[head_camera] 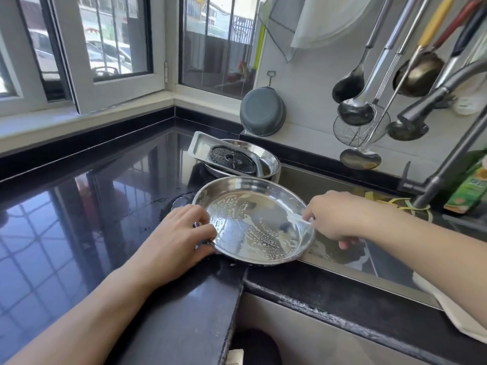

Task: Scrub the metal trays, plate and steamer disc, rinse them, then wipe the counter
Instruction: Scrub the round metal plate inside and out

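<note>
Straddling the near-left corner of the sink (342,185), a round metal plate (254,219) lay partly on the black worktop (92,206) and partly over the basin, its inside streaked with white suds and droplets. The left hand (181,233) gripped the plate's left rim, fingers curled over the edge. The right hand (340,217) reached in from the sink side, its fingers pinching a small white scrubbing piece (300,218) against the plate's inner right wall; what kind of piece it was could not be told. Behind the plate, at the sink's far-left corner, a second round metal tray (271,160) sat on the worktop with a rectangular metal tray (203,147) tilted across it and a dark perforated steamer disc (233,159) resting inside. On the wall behind the sink hung ladles (355,109) and a wire skimmer (361,127), and the grey faucet (448,154) rose at the sink's right, beside a green carton (469,185).
</note>
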